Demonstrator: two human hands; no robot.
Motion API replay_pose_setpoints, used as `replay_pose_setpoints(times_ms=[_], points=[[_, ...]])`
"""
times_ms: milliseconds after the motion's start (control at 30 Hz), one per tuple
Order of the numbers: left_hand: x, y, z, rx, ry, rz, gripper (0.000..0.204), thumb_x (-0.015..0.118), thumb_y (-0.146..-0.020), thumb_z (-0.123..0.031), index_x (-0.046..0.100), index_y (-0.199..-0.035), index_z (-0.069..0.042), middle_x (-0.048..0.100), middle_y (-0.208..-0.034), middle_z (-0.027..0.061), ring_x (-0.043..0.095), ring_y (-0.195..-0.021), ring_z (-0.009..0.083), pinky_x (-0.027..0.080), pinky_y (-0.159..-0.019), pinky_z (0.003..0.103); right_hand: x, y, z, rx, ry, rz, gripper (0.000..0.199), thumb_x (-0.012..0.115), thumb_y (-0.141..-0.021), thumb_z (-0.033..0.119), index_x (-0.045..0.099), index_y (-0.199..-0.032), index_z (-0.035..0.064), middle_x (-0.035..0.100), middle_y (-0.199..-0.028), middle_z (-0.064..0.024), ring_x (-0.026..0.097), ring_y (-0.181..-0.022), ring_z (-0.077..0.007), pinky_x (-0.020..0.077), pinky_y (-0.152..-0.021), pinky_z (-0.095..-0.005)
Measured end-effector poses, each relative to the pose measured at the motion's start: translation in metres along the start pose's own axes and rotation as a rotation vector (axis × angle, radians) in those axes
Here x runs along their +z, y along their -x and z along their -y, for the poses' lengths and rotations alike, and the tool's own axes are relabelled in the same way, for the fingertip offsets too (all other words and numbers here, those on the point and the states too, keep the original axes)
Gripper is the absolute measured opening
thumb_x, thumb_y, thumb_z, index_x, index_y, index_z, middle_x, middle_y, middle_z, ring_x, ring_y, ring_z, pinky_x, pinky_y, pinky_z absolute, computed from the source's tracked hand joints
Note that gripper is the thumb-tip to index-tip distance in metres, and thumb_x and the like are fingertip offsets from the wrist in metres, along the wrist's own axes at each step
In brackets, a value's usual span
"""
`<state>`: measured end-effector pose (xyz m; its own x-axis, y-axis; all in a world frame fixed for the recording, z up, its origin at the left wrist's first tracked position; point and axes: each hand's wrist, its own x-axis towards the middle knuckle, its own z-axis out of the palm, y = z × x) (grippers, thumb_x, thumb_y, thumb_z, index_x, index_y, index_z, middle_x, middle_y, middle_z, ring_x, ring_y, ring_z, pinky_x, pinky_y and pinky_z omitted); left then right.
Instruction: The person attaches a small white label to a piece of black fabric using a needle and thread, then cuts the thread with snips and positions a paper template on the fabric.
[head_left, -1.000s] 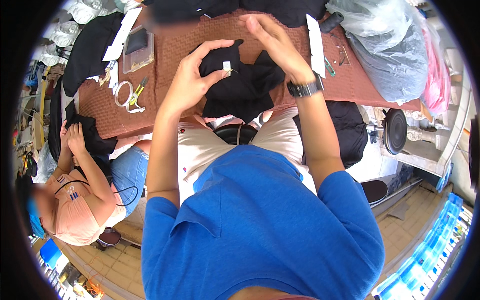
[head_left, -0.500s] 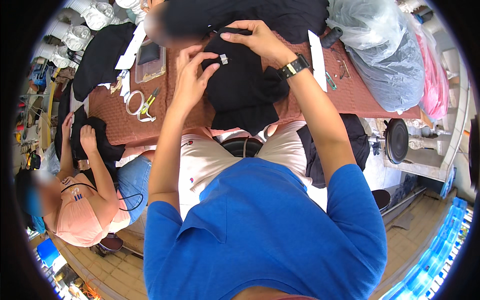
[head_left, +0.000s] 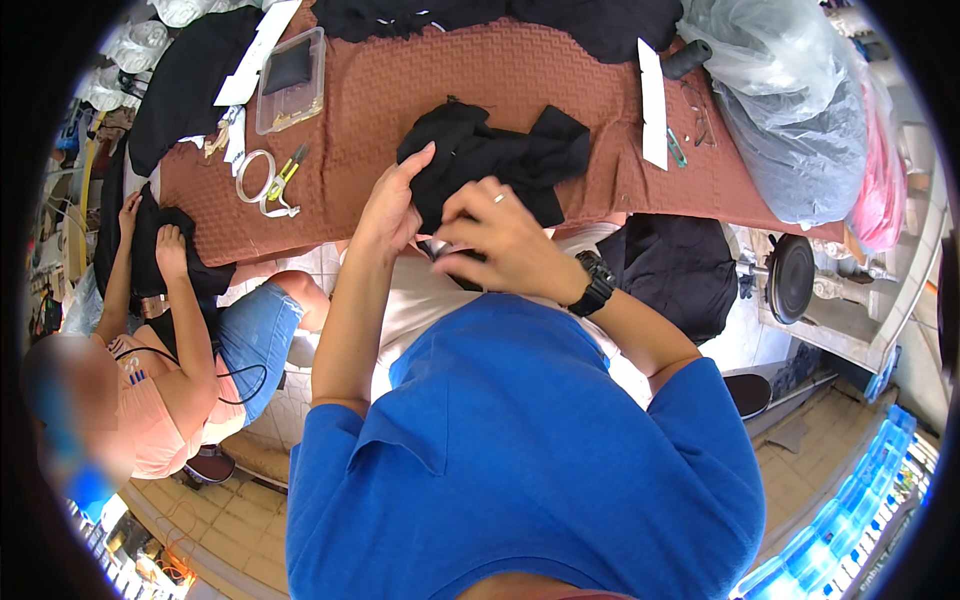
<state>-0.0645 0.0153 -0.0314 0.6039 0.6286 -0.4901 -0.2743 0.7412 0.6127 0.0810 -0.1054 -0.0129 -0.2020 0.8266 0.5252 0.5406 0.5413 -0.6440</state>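
Note:
A black cloth piece (head_left: 490, 150), bunched and folded, lies on the brown table cover and reaches its near edge. My left hand (head_left: 388, 210) is closed on the left side of this cloth, thumb pointing up along it. Just in front of the table edge, my right hand (head_left: 497, 245) has its fingers bent and is smeared by motion. It wears a ring and a black wristwatch (head_left: 594, 283). Between the two hands shows a small greyish, shiny bit (head_left: 433, 247), too blurred to name. Whether the right fingers hold anything is hidden.
Yellow thread snips (head_left: 287, 178), a white tape roll (head_left: 256, 176) and a clear plastic box (head_left: 291, 82) lie left. A white strip (head_left: 652, 105), black thread spool (head_left: 686, 60) and large plastic bags (head_left: 790, 120) stand right. A co-worker (head_left: 165, 390) handles black cloth at left.
Both hands have come nearer to me, the right one letting go of the cloth's far edge. The cloth is now more bunched. A blurred head at the far side has left the view.

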Motion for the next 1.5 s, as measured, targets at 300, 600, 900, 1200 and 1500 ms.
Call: replay_pose_setpoints(times_ms=[300, 600, 900, 1200, 1500], points=[[0.011, 0.011, 0.008, 0.067, -0.043, 0.065, 0.052, 0.051, -0.107, -0.037, 0.05, -0.14, 0.004, 0.062, -0.136, 0.0177, 0.066, -0.119, 0.0264, 0.055, -0.102, 0.039, -0.037, -0.026, -0.048, 0.208, 0.094, -0.272, 0.022, 0.065, -0.086, -0.004, 0.068, -0.106, 0.0015, 0.064, -0.104, -0.0129, 0.06, -0.092, -0.0306, 0.0484, -0.081, -0.0389], [0.014, 0.018, 0.003, 0.044, -0.018, 0.153, 0.058, 0.058, -0.104, -0.036, 0.045, -0.145, 0.003, 0.06, -0.137, 0.0171, 0.062, -0.123, 0.0252, 0.053, -0.104, 0.037, -0.055, -0.061, -0.1, 0.207, -0.177, 0.121, 0.017, 0.065, -0.094, 0.004, 0.07, -0.111, 0.0017, 0.073, -0.094, -0.008, 0.066, -0.075, -0.0167, 0.0534, -0.07, -0.0304], [0.012, 0.028, 0.011, 0.134, -0.27, 0.054, 0.049, 0.065, -0.101, -0.023, 0.049, -0.138, 0.004, 0.063, -0.128, 0.0153, 0.067, -0.113, 0.0231, 0.057, -0.096, 0.036, -0.064, -0.101, -0.103, 0.343, -0.261, 0.555, 0.041, 0.057, -0.082, -0.004, 0.067, -0.121, 0.0029, 0.074, -0.11, -0.0122, 0.069, -0.077, -0.019, 0.0557, -0.073, -0.0324], [0.005, 0.026, 0.012, 0.025, 0.001, 0.134, 0.055, 0.046, -0.109, -0.041, 0.045, -0.145, 0.001, 0.058, -0.141, 0.0165, 0.062, -0.126, 0.0263, 0.053, -0.105, 0.041, -0.044, -0.11, -0.105, 0.382, -0.263, 0.446, 0.018, 0.067, -0.093, 0.011, 0.071, -0.106, -0.0009, 0.071, -0.089, -0.0046, 0.063, -0.074, -0.0128, 0.0521, -0.072, -0.0279], [0.0, 0.023, 0.015, 0.023, 0.119, 0.159, 0.067, 0.035, -0.109, -0.053, 0.043, -0.147, 0.001, 0.057, -0.143, 0.0179, 0.062, -0.125, 0.0279, 0.052, -0.106, 0.041, -0.036, -0.114, -0.123, 0.314, -0.657, 0.631, 0.033, 0.062, -0.095, 0.008, 0.066, -0.127, 0.0013, 0.072, -0.117, -0.0108, 0.066, -0.108, -0.017, 0.0493, -0.097, -0.0295]])
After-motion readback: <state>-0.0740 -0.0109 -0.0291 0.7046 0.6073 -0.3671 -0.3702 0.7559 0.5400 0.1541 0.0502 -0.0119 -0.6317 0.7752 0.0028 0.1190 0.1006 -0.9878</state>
